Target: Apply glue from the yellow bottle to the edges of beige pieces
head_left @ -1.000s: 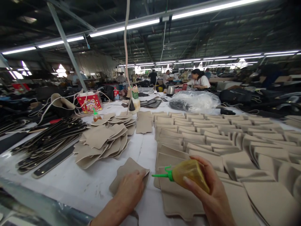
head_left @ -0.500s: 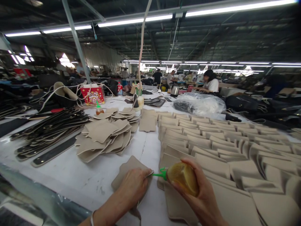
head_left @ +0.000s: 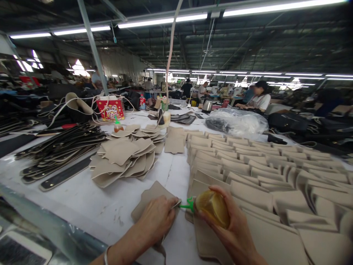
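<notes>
My right hand (head_left: 230, 228) grips a yellow squeeze bottle (head_left: 212, 207) with a green nozzle (head_left: 187, 205). The nozzle tip points left and meets the right edge of a beige cut piece (head_left: 150, 197) lying on the white table (head_left: 91, 206). My left hand (head_left: 157, 219) presses flat on that piece, fingers curled at its right edge. Rows of overlapped beige pieces (head_left: 248, 173) lie to the right, under and beyond my right hand.
A loose heap of beige pieces (head_left: 124, 158) lies at centre left. Black strips (head_left: 57, 151) are stacked at far left. A red box (head_left: 110, 108), a small bottle (head_left: 118, 126) and a clear plastic bag (head_left: 237, 121) stand farther back. People work at distant tables.
My right hand has swung the bottle left and down, bringing the nozzle tip from above the table to the edge of the piece under my left hand. The camera shifted slightly.
</notes>
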Tool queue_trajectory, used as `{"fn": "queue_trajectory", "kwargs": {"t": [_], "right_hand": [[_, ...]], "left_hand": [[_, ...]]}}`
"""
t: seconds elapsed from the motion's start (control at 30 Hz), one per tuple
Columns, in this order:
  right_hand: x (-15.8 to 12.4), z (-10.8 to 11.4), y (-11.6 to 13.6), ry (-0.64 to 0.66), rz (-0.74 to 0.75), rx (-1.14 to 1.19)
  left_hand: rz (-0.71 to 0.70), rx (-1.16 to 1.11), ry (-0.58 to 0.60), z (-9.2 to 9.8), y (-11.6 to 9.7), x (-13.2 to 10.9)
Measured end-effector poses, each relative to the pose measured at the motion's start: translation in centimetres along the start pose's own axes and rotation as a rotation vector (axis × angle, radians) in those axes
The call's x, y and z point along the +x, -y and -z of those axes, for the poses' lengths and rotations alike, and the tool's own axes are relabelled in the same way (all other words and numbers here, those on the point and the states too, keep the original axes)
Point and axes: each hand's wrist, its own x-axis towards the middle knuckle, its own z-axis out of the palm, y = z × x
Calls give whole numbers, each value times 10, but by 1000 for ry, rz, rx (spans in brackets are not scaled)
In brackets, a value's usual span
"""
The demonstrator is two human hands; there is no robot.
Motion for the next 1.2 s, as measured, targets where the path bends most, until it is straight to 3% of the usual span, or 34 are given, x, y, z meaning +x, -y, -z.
{"fn": "queue_trajectory", "kwargs": {"t": [0.2,0.43,0.57,0.7,0.8,1.2], "right_hand": [[4,-2,-2,-27,-89,79],[1,2,-2,52,-267,203],[0,2,-4,12,-274,187],[-4,1,-9,98,-279,230],[-4,1,-11,77,-297,243],[-14,-1,5,43,-386,331]], "left_hand": [[25,33,38,2,-6,-3],[38,62,56,7,-9,-4],[51,74,71,7,-10,-5],[56,82,70,5,-10,-8],[60,94,69,5,-10,-10],[33,15,40,2,-2,-11]]}}
